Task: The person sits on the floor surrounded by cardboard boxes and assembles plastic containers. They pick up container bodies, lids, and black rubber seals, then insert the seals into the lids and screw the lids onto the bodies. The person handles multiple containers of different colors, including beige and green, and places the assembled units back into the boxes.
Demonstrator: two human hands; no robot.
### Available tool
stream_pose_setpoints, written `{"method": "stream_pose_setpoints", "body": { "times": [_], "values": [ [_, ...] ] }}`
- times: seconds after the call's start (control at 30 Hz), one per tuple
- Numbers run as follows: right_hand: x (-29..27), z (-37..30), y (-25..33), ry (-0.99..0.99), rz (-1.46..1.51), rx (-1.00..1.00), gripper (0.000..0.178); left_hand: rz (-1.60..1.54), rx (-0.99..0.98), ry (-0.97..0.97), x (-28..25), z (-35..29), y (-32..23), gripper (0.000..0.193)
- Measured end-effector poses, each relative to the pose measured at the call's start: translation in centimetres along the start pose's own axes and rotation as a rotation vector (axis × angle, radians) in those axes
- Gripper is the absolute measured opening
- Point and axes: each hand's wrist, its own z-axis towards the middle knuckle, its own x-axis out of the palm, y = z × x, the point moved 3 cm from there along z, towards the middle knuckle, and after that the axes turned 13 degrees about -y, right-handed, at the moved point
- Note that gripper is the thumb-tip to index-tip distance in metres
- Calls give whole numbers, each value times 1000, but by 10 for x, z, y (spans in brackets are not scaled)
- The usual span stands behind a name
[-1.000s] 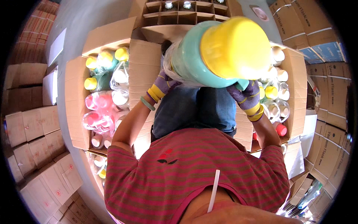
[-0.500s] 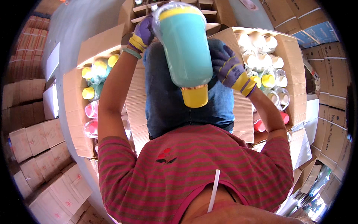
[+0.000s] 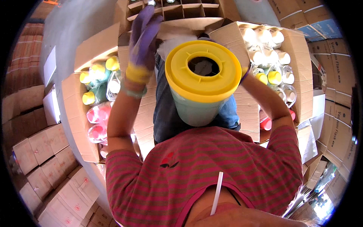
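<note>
A teal flask point(image 3: 196, 113) is tipped over my lap, its yellow base point(image 3: 177, 75) turned up toward me. A round dark hole in the middle of that base shows a greyish disc inside. My right hand point(image 3: 245, 72), in a purple and yellow glove, grips the flask from its far right side; most of it is hidden behind the base. My left hand point(image 3: 145, 38), gloved alike and blurred, is raised beside the flask with its fingers stretched out, apart from the base. Clear plastic film point(image 3: 172, 44) shows behind the flask, close to my left hand.
An open carton point(image 3: 85, 140) at left holds wrapped flasks with yellow and pink tops. Another carton point(image 3: 300, 83) at right holds several with white, yellow and red tops. Ahead stands a divided carton point(image 3: 193, 13). Stacked boxes point(image 3: 49, 147) line both sides.
The flask has tilted so its base faces me and its yellow cap is out of sight. My left hand has let go and risen. The film has come off the base.
</note>
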Motion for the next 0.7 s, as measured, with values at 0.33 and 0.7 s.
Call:
{"method": "stream_pose_setpoints", "body": {
  "times": [0.33,0.7],
  "values": [
    [26,-144,13,381,-768,-464,41,-463,-379,118,11,-36,-15,35],
    [-20,32,83,34,-78,-531,60,-881,-930,-67,38,-47,-7,50]
  ]
}}
